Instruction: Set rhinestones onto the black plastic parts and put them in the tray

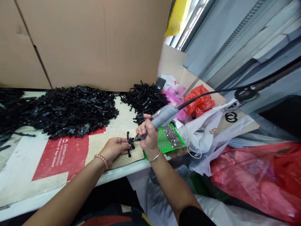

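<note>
My right hand [150, 133] is wrapped round a grey electric screwdriver [164, 117] that hangs by a black cable. The tool's tip points down and left at a small black plastic part with several arms [130, 143]. Pinched in the fingers of my left hand [117, 147], that part is held just above a tan textured mat [101, 149]. Whether the tip touches it I cannot tell. Close to my right hand lies a green perforated tray [163, 141] with many small silvery screws [172, 135] in its right part.
A large heap of black plastic parts [80, 108] and a smaller heap [147, 99] lie along a cardboard wall [82, 40]. Plastic bags, red [199, 100] and white [202, 131], crowd the right side. The white table edge [127, 171] runs in front of me.
</note>
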`<state>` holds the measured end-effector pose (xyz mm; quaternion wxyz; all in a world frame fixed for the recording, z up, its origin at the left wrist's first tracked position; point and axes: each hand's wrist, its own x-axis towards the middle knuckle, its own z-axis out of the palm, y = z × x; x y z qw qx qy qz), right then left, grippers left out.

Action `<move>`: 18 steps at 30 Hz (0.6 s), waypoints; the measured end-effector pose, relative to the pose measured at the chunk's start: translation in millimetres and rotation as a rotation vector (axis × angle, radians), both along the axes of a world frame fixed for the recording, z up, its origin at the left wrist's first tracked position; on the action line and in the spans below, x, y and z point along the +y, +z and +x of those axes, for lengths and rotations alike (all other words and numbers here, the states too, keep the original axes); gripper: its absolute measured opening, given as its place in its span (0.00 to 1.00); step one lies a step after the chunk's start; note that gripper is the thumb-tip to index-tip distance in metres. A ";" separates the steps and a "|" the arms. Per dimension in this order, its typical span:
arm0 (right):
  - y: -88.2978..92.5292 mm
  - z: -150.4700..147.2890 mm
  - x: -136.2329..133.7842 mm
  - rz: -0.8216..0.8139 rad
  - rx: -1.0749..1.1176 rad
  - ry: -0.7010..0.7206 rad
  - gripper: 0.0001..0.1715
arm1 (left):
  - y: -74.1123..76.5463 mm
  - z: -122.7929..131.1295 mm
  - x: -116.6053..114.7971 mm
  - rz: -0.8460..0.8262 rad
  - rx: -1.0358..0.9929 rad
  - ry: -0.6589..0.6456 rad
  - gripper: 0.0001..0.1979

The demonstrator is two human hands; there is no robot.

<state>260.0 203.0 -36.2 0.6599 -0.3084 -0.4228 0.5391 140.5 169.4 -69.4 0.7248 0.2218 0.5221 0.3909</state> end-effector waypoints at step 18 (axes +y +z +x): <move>-9.0 -7.4 1.1 0.018 0.075 -0.025 0.22 | -14.0 -1.4 1.9 0.038 -0.009 -0.022 0.16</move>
